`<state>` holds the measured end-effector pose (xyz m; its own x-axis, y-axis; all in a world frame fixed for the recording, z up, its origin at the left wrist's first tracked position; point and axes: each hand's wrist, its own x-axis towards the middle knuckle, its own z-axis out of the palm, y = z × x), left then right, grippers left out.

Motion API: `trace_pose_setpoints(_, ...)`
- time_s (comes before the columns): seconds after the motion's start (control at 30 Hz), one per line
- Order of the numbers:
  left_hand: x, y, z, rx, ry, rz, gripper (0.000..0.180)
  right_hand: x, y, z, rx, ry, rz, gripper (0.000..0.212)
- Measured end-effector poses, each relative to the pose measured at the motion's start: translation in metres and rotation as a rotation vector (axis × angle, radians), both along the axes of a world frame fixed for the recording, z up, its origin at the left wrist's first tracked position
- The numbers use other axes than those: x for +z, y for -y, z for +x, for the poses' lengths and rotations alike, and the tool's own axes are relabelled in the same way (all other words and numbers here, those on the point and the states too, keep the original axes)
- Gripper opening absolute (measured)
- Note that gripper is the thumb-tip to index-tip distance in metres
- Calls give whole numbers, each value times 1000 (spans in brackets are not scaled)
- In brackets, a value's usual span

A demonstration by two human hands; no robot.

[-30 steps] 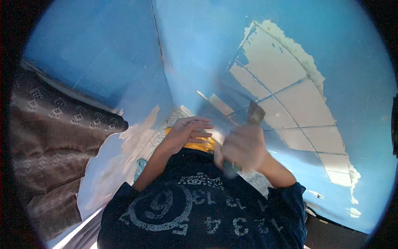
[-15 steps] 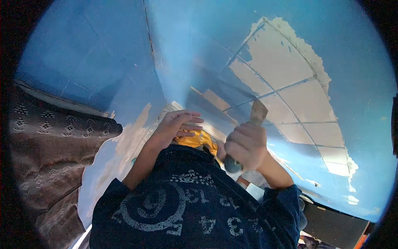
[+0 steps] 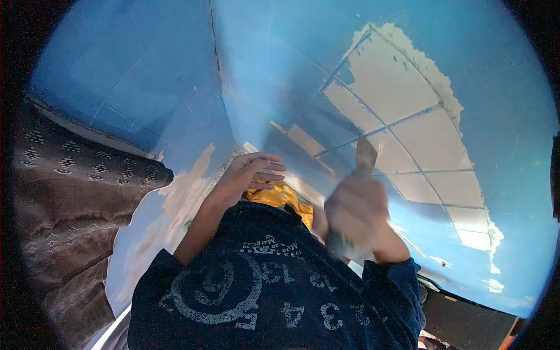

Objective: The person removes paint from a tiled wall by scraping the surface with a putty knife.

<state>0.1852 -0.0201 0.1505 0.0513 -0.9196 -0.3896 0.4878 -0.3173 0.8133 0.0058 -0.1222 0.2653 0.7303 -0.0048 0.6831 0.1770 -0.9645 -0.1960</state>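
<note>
- 2 hands up at a blue wall [image 3: 146,87] here, close to an inside corner where 2 painted faces meet.
- Right hand [image 3: 357,211] is clenched round the handle of a scraper [image 3: 366,156], blade pointing up and away toward the wall; the hand is blurred, so it looks to be mid-stroke.
- The scraper blade sits at the lower left edge of a big bare patch [image 3: 402,105], pale and cream, where the blue coat is gone and thin grid lines show through. That edge looks like the spot where paint gives way most easily, which would explain the blade's place.
- Left hand [image 3: 248,175] is open, fingers spread and loose, holding nothing; it lies near or against the wall by the corner, likely as a brace, though contact I cannot tell for sure.
- Between the 2 hands, something yellow [image 3: 279,195] peeks above the dark blue printed shirt [image 3: 262,291].
- Off to the left hangs a brown patterned cloth [image 3: 70,192], and below the left forearm runs a second pale stripped patch [image 3: 163,204].
</note>
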Motion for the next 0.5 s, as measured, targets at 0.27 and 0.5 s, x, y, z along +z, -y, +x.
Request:
trace_pose_setpoints(0.27,3,1,-1,15,50,34,33,34,-18,-4,-44,73,18,22)
trace_pose_setpoints(0.5,1,7,-3,5,33,53,34,12,-3,-1,-29,17,25,26)
